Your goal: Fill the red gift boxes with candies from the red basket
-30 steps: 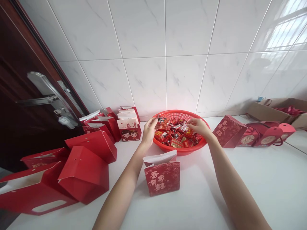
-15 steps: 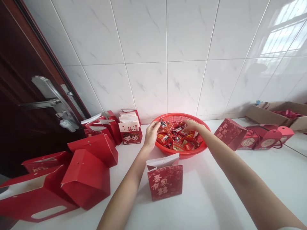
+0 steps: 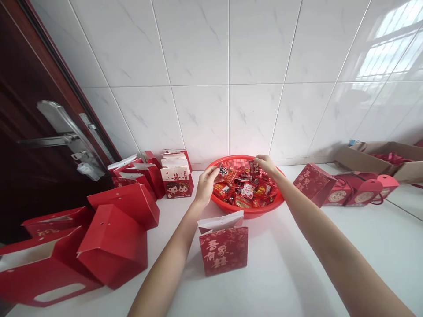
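A red plastic basket full of wrapped sweets stands near the tiled wall. At its left side my left hand pinches a red packet with a large dark character. Over the back right of the basket, my right hand holds a small dark red packet between its fingers. In front of the basket a dark red gift box with light lettering stands upright, its white-lined top open, touched by neither hand.
Red gift boxes crowd the left beside a dark door. Small boxes with cartoon figures stand behind them. On the right are more red boxes and a cardboard box with red items inside.
My right hand has lifted out of the sweets toward the basket's back rim, a small dark red packet now showing in its fingers. My left hand still holds its packet; the view has shifted slightly.
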Tool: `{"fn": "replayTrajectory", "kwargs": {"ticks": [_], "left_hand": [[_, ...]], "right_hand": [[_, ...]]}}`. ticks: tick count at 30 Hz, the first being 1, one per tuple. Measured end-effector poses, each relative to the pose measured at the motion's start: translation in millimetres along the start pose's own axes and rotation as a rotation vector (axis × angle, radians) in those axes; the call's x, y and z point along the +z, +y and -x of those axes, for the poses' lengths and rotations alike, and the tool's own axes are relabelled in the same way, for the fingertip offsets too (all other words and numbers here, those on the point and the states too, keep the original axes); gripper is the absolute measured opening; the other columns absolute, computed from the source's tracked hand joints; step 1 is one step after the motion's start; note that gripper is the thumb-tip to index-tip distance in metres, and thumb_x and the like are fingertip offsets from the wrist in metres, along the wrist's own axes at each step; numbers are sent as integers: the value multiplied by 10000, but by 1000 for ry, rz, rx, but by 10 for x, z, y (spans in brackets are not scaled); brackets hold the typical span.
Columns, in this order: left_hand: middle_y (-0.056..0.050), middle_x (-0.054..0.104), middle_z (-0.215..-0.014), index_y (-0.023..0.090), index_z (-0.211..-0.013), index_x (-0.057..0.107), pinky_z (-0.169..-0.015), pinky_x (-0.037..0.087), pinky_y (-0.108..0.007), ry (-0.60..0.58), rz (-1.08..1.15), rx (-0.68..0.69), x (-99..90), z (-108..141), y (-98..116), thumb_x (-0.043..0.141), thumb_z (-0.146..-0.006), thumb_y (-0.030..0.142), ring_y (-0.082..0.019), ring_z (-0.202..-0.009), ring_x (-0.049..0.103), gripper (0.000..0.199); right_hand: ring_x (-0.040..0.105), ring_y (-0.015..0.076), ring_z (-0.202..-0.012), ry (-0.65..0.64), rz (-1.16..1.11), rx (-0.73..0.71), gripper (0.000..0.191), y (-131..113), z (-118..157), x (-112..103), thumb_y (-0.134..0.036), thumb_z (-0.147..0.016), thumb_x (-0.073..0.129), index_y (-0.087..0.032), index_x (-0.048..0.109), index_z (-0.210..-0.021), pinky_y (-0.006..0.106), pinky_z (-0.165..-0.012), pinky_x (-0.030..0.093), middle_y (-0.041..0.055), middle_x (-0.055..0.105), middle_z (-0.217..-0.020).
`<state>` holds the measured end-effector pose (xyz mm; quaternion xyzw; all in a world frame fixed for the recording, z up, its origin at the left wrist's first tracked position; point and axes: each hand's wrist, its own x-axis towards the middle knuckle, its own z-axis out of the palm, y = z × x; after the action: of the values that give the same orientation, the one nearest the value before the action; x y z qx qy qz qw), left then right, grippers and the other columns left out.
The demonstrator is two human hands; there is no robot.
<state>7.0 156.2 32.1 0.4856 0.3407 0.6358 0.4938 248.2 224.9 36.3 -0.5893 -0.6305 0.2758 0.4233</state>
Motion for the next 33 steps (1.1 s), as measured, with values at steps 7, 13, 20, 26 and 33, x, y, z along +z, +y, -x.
{"fn": "replayTrajectory", "kwargs": {"ticks": [7,13,20,26,33], "left_hand": [[13,649,-733,188,-725,673,-681,541,-268,-17,-16,-7,-2,2,5,804,-603,463,-138,-685,611,328],[13,646,-732,191,-701,667,-689,542,-276,-17,-30,6,-10,-4,-8,801,-619,461,-142,-692,610,312],[3,667,-750,196,-731,720,-672,557,-273,-14,-23,0,-3,-5,-8,820,-592,467,-141,-678,607,320],[-5,672,-748,195,-724,715,-669,570,-281,-22,-44,28,-13,-1,-17,810,-627,470,-154,-692,619,307],[-2,666,-749,197,-752,718,-679,550,-291,-26,-50,5,-20,0,-16,805,-619,470,-149,-667,611,316]], "right_hand": [[506,127,-554,54,94,49,153,26,-12,17,-276,-745,547,-186,536,-623,224,-495,378,1,573,-576],[654,190,-816,69,319,49,186,60,-37,13,-131,-705,569,-176,684,-845,243,-669,483,59,734,-890],[684,200,-794,-242,571,56,200,67,40,39,-101,-664,672,-189,724,-836,234,-639,486,36,748,-849],[711,271,-883,-406,723,71,668,-2,49,92,-292,-564,861,-279,669,-1204,285,-623,520,63,744,-1098],[704,349,-984,-398,791,13,791,108,-10,201,-384,-441,951,-236,686,-1171,352,-731,551,98,756,-953]]}}
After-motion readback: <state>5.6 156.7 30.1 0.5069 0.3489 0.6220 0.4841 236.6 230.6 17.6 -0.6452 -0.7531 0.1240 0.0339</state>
